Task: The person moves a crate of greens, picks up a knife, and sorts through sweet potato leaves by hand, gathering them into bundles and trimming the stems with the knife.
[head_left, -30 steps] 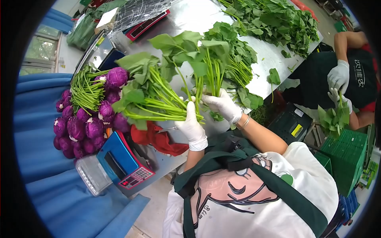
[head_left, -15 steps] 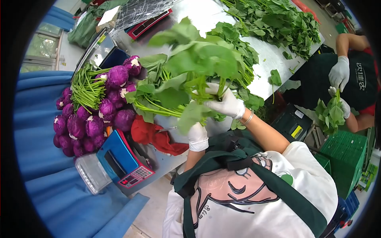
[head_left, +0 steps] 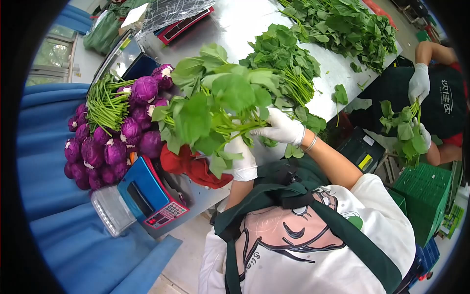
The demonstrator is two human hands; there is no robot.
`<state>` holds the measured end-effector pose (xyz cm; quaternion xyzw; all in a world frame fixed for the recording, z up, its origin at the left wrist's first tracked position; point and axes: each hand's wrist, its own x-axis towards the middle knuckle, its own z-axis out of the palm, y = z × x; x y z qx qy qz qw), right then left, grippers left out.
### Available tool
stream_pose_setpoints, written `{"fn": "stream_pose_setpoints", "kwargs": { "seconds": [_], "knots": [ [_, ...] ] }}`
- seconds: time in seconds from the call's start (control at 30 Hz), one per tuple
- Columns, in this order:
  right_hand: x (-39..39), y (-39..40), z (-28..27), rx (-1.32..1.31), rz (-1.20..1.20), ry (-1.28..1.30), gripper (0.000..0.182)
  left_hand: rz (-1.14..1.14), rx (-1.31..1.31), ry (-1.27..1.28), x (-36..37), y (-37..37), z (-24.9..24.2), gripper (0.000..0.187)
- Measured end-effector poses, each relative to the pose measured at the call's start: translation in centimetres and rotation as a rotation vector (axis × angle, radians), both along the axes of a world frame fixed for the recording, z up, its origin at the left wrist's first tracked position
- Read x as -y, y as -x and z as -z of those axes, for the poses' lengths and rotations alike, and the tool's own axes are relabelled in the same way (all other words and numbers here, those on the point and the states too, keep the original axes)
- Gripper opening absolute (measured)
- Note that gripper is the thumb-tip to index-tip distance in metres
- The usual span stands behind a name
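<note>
A bunch of leafy greens [head_left: 196, 117] with broad leaves and pale stems is held up in front of me above the table. My left hand [head_left: 241, 156], in a white glove, is closed round the stems from below, its fingers partly covered by leaves. From the right, my white-gloved right hand [head_left: 284, 128] reaches in with its fingers closed on stems of the same bunch. Just behind, a pile of leafy greens [head_left: 289, 63] lies on the metal table [head_left: 235, 19]. A red cloth [head_left: 193, 166] is close to my left wrist.
Purple cabbages [head_left: 105, 152] are heaped at left, with a bundle of green stems [head_left: 107, 105] on top. A blue scale [head_left: 147, 191] stands at the near left edge. More greens [head_left: 342, 32] lie farther back. At right, a co-worker's gloved hand [head_left: 419, 83] holds greens near green crates [head_left: 423, 191].
The bunch has tipped to the left and lower, its stem ends now pointing right toward my right hand. The co-worker's greens have shifted slightly.
</note>
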<state>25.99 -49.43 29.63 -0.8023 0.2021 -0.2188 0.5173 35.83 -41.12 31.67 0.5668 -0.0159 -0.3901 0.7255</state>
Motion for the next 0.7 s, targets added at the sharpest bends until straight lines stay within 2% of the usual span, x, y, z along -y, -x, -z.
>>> {"fn": "stream_pose_setpoints", "kwargs": {
  "seconds": [0.03,0.1,0.13,0.23,0.33,0.43,0.53,0.57,0.63,0.7],
  "knots": [
    [-0.1,-0.1,0.3,0.026,-0.004,0.058,0.033,-0.003,-0.004,0.036,0.1,-0.1,0.2,0.034],
    [-0.8,-0.2,0.5,0.061,0.052,-0.229,0.037,-0.011,-0.016,0.108,0.3,-0.5,1.2,0.033],
    [-1.1,-0.3,0.5,0.078,0.077,-0.369,0.039,0.091,-0.014,0.116,0.3,-1.0,1.7,0.033],
    [-2.0,-0.3,0.2,0.171,0.129,-0.439,0.041,0.067,-0.088,0.197,0.7,-1.1,2.0,0.032],
    [-2.1,0.6,-1.7,0.010,0.138,-0.562,0.039,0.202,-0.161,0.278,-0.3,-0.9,2.9,0.031],
    [-2.6,1.1,-1.3,0.070,0.205,-0.716,0.035,0.289,-0.300,0.345,-0.6,-1.0,3.3,0.030],
    [-3.2,1.3,-0.5,0.129,0.272,-0.382,0.032,0.277,-0.478,0.336,-0.5,-1.1,2.5,0.033],
    [-3.5,1.3,0.1,0.170,0.311,-0.468,0.032,0.264,-0.543,0.320,-0.4,-1.0,2.2,0.034],
    [-4.1,1.0,0.3,0.253,0.388,-0.639,0.031,0.288,-0.505,0.410,-0.3,-1.0,2.6,0.034],
    [-5.0,1.6,0.1,0.108,0.451,-0.577,0.030,0.236,-0.407,0.422,0.3,-1.2,2.4,0.032]
  ]
}}
